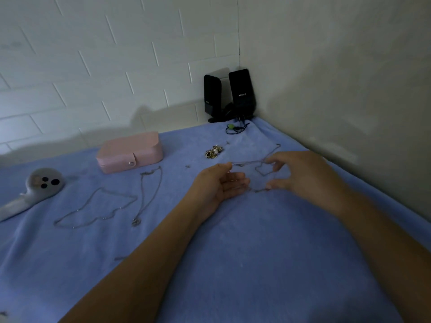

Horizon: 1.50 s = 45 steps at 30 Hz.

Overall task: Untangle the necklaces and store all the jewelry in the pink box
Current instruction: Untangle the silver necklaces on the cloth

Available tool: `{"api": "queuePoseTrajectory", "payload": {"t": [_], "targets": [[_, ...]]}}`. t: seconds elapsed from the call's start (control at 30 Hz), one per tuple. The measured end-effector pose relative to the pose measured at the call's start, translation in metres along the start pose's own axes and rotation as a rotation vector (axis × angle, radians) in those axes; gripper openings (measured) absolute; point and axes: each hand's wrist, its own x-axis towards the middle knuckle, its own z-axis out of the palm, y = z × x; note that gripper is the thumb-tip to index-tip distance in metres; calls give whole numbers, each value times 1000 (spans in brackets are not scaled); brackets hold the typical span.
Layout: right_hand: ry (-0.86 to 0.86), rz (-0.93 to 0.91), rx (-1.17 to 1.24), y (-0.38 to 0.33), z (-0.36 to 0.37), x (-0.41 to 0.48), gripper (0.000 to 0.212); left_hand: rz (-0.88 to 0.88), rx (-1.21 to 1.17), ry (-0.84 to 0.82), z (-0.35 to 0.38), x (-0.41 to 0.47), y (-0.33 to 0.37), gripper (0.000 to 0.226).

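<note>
A thin chain necklace (263, 170) is stretched between my two hands over the blue cloth. My left hand (219, 183) pinches one end of it with thumb and finger, palm turned up. My right hand (300, 173) pinches the chain at two spots, between forefinger and thumb. Two more necklaces lie loose on the cloth to the left: a wide loop (93, 209) and a long narrow one (149, 194). The pink box (130, 151) stands shut at the back left. A small heap of rings and earrings (213, 152) lies behind my hands.
A grey hair dryer (35, 190) lies at the far left. Two black speakers (229, 95) with a cable (235, 128) stand in the corner. Walls close off the back and right edges of the blue cloth (256, 264).
</note>
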Motion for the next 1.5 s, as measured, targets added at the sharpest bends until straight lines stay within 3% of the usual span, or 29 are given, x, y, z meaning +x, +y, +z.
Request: {"api": "queuePoseTrajectory", "payload": {"t": [0.17,0.37,0.63,0.8,0.9,1.0,1.1,1.37,1.43,1.5], "targets": [[-33,42,-269,-6,-10,-9,41,70,200,27,5,-3,-6,17],[-168,77,-377,-19,-18,-20,86,130,378,52,10,-5,-11,18],[-154,125,-378,-19,-27,-40,95,112,348,-45,20,-15,-13,21],[-69,172,-40,2,-12,-47,96,39,194,-148,27,-21,-12,24],[-12,228,228,3,0,-52,85,52,98,-184,31,-27,-9,19],[-3,295,549,-9,9,-52,71,79,118,-229,33,-33,-5,11],[10,400,830,-28,11,-50,70,86,159,-276,33,-38,-1,17],[-95,417,1293,-45,8,-39,70,193,180,-347,23,-42,9,17],[-128,392,1325,-42,5,-38,68,221,185,-327,21,-41,10,17],[-143,355,1278,-40,2,-41,52,239,184,-301,19,-41,11,17]]}}
